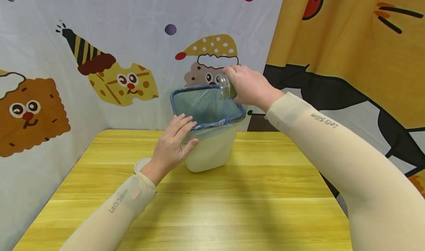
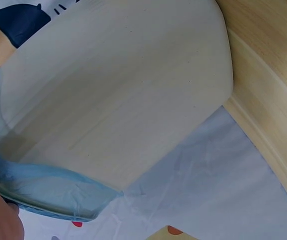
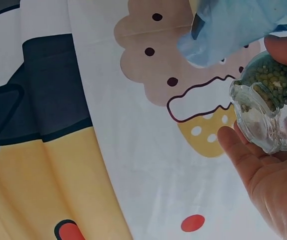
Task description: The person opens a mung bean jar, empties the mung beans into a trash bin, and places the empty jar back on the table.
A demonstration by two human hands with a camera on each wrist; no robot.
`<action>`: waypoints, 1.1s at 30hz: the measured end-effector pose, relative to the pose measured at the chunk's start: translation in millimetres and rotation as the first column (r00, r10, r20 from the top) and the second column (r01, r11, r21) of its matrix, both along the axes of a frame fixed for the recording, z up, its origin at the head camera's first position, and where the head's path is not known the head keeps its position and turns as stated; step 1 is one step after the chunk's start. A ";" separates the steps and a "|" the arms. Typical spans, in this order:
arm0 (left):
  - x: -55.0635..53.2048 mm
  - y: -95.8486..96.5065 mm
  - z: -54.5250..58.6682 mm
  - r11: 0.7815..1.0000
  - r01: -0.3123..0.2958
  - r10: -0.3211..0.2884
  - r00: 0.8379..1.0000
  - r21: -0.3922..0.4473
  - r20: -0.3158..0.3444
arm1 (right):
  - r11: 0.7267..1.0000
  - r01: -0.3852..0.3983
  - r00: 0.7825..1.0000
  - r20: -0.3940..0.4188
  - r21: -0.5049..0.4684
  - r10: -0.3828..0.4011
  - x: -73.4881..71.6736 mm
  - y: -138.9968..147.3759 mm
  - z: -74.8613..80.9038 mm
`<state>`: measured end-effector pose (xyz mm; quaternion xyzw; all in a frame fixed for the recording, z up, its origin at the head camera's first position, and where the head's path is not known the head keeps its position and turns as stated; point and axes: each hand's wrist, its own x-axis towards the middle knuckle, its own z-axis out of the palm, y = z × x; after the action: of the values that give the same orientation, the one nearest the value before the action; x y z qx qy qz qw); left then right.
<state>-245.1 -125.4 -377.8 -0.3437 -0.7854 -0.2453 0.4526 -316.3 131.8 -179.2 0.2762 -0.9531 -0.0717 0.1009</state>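
A pale, tapered trash bin (image 1: 212,149) stands on the table, leaning, with a blue plastic bag (image 1: 196,105) lining it and folded over its rim. My right hand (image 1: 250,86) grips a clear glass jar (image 1: 225,86) over the bin's right side. The jar is tipped, its mouth towards the bag, and the right wrist view shows green beans (image 3: 278,85) inside it. My left hand (image 1: 172,142) rests against the bin's near left corner, fingers extended at the rim and thumb spread along the outside. The left wrist view is mostly filled by the bin wall (image 2: 113,90).
A round whitish lid-like disc (image 1: 141,164) lies on the wooden table (image 1: 206,214), partly hidden behind my left wrist. Behind the table hangs a white curtain (image 1: 132,14) with cartoon prints, and an orange patterned one (image 1: 348,48) hangs at the right.
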 end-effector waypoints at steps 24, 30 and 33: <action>4.2 -2.3 0.5 1.000 -0.002 0.004 0.997 -0.028 0.071 | 0.997 -0.042 0.996 -0.079 0.062 0.047 4.4 0.3 2.6; 3.6 -2.0 1.0 1.000 -0.002 0.003 0.998 -0.024 0.059 | 0.996 -0.049 0.995 -0.088 0.078 0.055 5.1 1.4 2.9; 3.4 -1.5 1.3 1.000 0.000 0.001 0.999 -0.018 0.049 | 0.996 -0.049 0.995 -0.089 0.079 0.056 5.2 1.7 2.9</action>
<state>-241.7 -126.9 -376.4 -0.3415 -0.7984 -0.2466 0.4302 -311.1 133.4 -176.3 0.3011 -0.9365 -0.1183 0.1352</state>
